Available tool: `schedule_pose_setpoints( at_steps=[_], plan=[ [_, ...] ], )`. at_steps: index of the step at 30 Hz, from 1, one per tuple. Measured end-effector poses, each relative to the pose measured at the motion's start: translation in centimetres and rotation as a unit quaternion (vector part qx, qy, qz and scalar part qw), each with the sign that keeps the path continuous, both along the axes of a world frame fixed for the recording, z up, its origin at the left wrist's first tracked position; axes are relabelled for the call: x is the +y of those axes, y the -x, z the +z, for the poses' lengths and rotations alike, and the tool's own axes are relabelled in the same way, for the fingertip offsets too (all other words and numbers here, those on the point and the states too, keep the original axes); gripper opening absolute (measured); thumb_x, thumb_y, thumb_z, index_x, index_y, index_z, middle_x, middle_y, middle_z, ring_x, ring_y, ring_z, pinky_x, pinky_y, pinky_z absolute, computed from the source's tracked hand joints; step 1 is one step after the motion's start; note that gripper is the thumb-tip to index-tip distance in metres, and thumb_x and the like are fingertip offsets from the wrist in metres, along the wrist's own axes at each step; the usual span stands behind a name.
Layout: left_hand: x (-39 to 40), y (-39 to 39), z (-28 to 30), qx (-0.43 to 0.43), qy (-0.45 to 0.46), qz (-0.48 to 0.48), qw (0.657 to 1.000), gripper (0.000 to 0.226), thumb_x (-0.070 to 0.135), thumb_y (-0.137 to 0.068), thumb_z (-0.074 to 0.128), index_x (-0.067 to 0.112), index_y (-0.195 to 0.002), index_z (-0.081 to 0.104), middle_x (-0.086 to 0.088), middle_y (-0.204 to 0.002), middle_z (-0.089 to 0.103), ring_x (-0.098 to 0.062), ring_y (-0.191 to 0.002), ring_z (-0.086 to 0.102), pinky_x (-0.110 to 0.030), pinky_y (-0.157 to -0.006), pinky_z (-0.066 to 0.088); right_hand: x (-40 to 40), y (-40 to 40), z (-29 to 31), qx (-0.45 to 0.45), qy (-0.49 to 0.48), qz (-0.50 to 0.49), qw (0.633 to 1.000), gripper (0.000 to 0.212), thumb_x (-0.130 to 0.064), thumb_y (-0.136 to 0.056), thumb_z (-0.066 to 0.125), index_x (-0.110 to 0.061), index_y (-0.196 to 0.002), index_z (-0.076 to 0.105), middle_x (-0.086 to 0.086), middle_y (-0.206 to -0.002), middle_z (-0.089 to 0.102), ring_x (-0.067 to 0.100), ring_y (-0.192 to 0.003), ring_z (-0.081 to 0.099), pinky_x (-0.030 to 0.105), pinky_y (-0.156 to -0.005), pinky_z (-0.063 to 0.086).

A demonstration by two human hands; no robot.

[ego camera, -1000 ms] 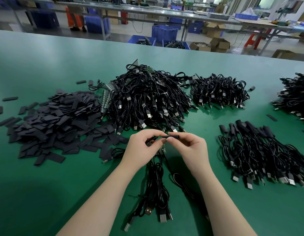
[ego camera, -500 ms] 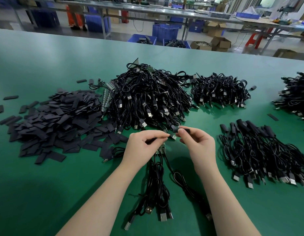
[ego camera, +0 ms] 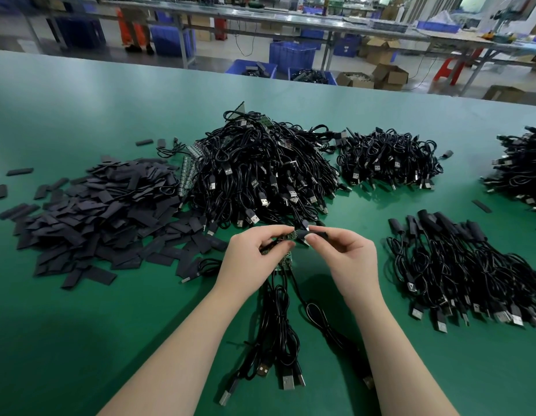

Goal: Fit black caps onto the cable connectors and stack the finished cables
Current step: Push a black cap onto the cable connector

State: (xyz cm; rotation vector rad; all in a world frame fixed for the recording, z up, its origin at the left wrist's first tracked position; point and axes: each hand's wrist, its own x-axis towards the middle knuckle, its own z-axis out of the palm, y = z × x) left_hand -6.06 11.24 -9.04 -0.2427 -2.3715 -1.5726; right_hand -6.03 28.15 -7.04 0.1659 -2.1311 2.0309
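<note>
My left hand (ego camera: pixel 254 259) grips a small bunch of black cables (ego camera: pixel 278 322) by their green circuit-board connectors (ego camera: pixel 283 259); the cables hang down to USB plugs near the table's front. My right hand (ego camera: pixel 347 259) pinches a black cap (ego camera: pixel 313 235) between thumb and forefinger, right at the tip of a connector held by the left hand. A heap of flat black caps (ego camera: pixel 92 214) lies to the left. The big pile of uncapped cables (ego camera: pixel 260 175) sits just behind my hands. Capped cables (ego camera: pixel 464 265) are stacked at the right.
The green table (ego camera: pixel 80 325) carries two more cable piles, one at the back (ego camera: pixel 386 160) and one at the far right edge (ego camera: pixel 521 166). Stray caps (ego camera: pixel 19 172) lie scattered at the left. Beyond the table stand blue crates (ego camera: pixel 290 57), cardboard boxes and other benches.
My right hand drew the cap a little away from the left hand, then brought it back to the connector tip. The left hand kept its hold on the cable bunch.
</note>
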Motion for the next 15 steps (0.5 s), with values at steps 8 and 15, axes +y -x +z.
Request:
schedule_pose_setpoints(
  at_steps=[8,15],
  plan=[
    [-0.2,0.0,-0.3,-0.004,0.017,-0.014,1.0,0.025,0.027,-0.086,0.073,0.04,-0.106,0.072,0.029,-0.099,0.068,0.008,-0.096,0.062,-0.011,-0.083,0.049,0.3,0.1,0.0,0.007,-0.04,0.016,0.999,0.027,-0.005,-0.08,0.079,-0.031,-0.085,0.077,-0.015,-0.086,0.077,-0.001,-0.082,0.071,0.008,-0.073,0.049],
    [-0.2,0.1,-0.3,-0.021,0.038,-0.016,0.999,0.024,0.027,-0.086,0.072,0.039,-0.107,0.072,0.025,-0.101,0.069,0.007,-0.097,0.062,-0.025,-0.089,0.053,1.0,0.4,0.0,-0.005,-0.063,0.04,0.997,0.039,-0.008,-0.08,0.079,-0.047,-0.078,0.078,-0.015,-0.085,0.077,-0.002,-0.08,0.069,0.011,-0.074,0.05]
  ],
)
